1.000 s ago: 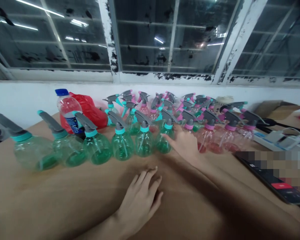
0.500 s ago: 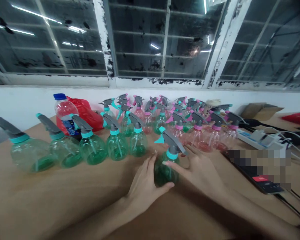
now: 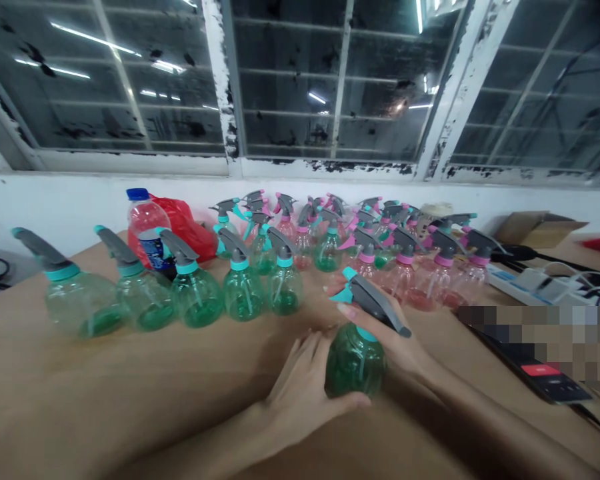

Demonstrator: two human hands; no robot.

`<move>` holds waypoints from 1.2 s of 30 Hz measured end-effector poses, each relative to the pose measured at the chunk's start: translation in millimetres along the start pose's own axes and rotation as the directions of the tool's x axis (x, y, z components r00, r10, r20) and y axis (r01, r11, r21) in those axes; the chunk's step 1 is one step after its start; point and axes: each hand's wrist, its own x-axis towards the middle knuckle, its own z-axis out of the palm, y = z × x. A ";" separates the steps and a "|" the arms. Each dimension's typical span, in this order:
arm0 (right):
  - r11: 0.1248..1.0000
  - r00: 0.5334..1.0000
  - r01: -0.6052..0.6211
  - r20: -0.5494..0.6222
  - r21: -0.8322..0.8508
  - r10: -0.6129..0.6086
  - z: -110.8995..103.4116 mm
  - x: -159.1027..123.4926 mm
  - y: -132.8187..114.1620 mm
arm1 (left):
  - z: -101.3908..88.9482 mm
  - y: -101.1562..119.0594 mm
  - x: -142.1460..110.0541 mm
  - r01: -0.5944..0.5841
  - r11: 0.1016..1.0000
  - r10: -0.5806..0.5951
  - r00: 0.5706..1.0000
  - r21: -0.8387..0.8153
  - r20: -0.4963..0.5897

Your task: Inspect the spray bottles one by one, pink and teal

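Observation:
A green spray bottle (image 3: 355, 360) with a grey trigger head and teal collar stands close in front of me on the brown table (image 3: 105, 400). My left hand (image 3: 305, 390) wraps round its round body from the left. My right hand (image 3: 380, 330) grips the grey spray head from behind, fingers over the trigger. A row of green spray bottles (image 3: 195, 293) stands behind to the left. Several pink spray bottles (image 3: 410, 280) crowd behind to the right.
A clear drink bottle with a blue cap (image 3: 147, 230) and a red plastic bag (image 3: 187, 227) sit by the white wall. A phone (image 3: 545, 380), a white power strip (image 3: 535, 283) with cables and a cardboard box (image 3: 540, 227) lie at the right. Windows run along the back.
My right hand took one green bottle from the row and pulled it toward me. My left hand came off the table and closed round its body.

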 end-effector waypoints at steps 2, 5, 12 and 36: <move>1.000 1.000 -0.007 0.015 -0.029 0.007 0.2 2.9 5.3 | -0.6 -10.7 -3.8 -0.023 0.998 0.020 0.999 0.056 0.044; 0.999 0.999 -0.018 0.043 -0.047 0.020 -0.8 8.3 10.8 | -3.3 -28.6 -8.2 -0.056 0.989 0.039 0.992 0.140 0.121; 0.997 1.000 -0.011 0.028 -0.074 0.013 1.6 13.2 13.3 | -11.0 -50.7 -10.7 -0.033 0.968 0.008 0.994 0.248 0.105; 0.998 0.993 -0.018 0.113 -0.067 0.026 0.2 21.3 20.2 | -11.1 -46.0 -18.5 -0.049 0.975 0.002 0.977 0.217 0.211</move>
